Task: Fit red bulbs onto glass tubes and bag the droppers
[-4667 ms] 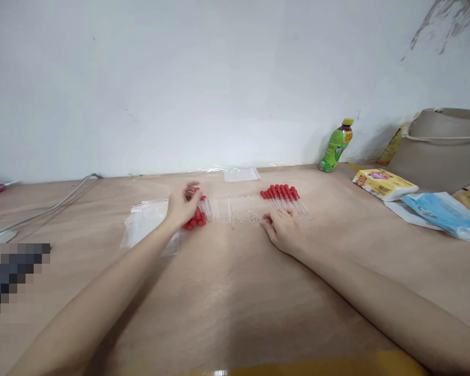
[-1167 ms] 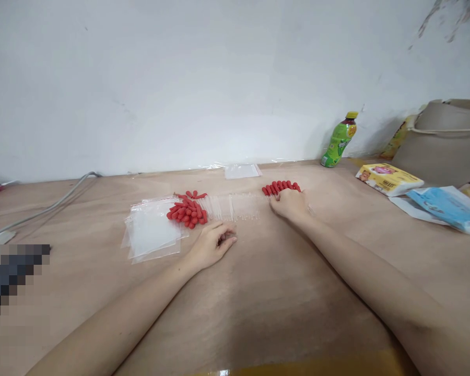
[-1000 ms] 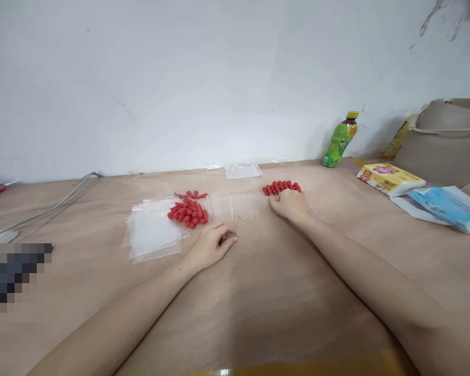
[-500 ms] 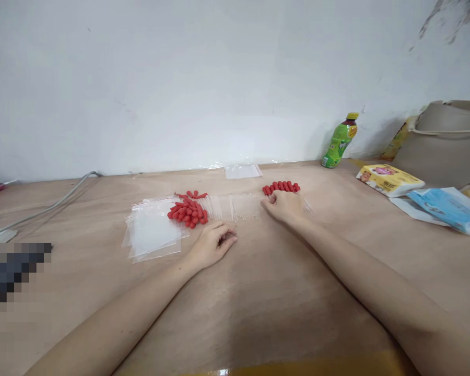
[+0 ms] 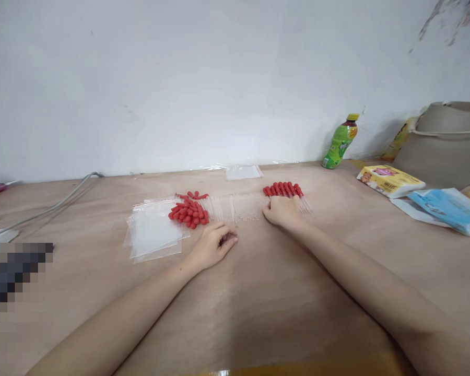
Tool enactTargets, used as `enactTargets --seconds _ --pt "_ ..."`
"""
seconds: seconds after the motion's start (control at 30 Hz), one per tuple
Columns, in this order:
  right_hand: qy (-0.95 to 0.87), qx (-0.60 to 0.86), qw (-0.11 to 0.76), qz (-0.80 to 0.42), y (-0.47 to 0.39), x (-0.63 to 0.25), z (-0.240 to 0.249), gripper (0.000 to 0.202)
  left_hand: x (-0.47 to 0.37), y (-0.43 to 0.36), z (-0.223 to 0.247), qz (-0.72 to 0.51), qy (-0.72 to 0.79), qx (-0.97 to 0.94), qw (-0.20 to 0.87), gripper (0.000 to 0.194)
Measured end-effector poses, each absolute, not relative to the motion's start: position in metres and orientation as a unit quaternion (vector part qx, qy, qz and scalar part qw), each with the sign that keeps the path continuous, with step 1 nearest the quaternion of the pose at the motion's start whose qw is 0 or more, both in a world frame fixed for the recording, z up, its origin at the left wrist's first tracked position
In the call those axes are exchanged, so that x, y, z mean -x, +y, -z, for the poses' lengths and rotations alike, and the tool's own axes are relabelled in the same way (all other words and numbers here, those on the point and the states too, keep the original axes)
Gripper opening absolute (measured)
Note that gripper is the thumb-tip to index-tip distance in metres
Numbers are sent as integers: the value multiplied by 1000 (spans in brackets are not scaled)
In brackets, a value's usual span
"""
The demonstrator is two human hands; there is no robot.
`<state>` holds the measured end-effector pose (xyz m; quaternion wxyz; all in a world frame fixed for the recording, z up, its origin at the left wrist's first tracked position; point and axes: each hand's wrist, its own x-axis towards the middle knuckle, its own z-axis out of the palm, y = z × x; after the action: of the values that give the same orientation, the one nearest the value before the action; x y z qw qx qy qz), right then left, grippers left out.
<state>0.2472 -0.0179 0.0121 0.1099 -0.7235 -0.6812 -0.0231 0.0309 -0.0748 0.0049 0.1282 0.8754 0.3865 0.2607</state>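
Observation:
My right hand lies with fingers curled over the lower part of a row of droppers, red rubber bulbs on thin clear tubes. Its fingertips point down and hide whatever is between them. Loosely bent, my left hand rests on the table with a gap between thumb and fingers and nothing visible in it. Just beyond it is a heap of red rubber bulbs. Between the heap and the row, clear thin tubes lie side by side. Clear plastic bags are spread partly under the heap.
Against the wall lies a small clear bag. A green bottle stands at the back right, near a yellow tissue pack, a blue packet and a grey bag. A grey cable crosses the left side.
My right hand has drawn slightly down toward me, showing more of the red bulbs and the tubes at the row's right end. My left hand has stayed put.

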Motion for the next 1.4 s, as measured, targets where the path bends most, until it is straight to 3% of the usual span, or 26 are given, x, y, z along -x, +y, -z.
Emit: enactTargets --seconds 0.2,0.37,0.53,0.87,1.07,1.13,1.2,1.3,1.4 --pt "-699 702 114 76 -26 -249 -10 26 -10 -43 -21 -319 446 -836 -11 17" --pt "-738 635 169 156 -46 -259 -2 23 20 23 -48 -170 523 -830 -95 23" --pt "-783 560 243 117 -60 -264 11 17 23 66 -58 -33 494 -867 -49 28" --pt "-776 559 285 71 -59 -263 16 13 18 82 -49 -1 516 -857 -24 26" --pt "-775 557 292 59 -58 -265 18 15 19 63 -71 -58 550 -832 -32 22" --pt "-778 548 305 47 -57 -265 20 17 16 45 -76 -123 548 -827 -33 26" --pt "-782 536 315 45 -55 -266 21 22 10 21 -73 -273 503 -820 -9 28" --pt "-790 524 312 59 -55 -267 22 25 -4 -21 -50 -379 431 -815 83 21" --pt "-797 512 314 58 -58 -267 18 25 -18 -52 -18 -404 423 -786 199 13"
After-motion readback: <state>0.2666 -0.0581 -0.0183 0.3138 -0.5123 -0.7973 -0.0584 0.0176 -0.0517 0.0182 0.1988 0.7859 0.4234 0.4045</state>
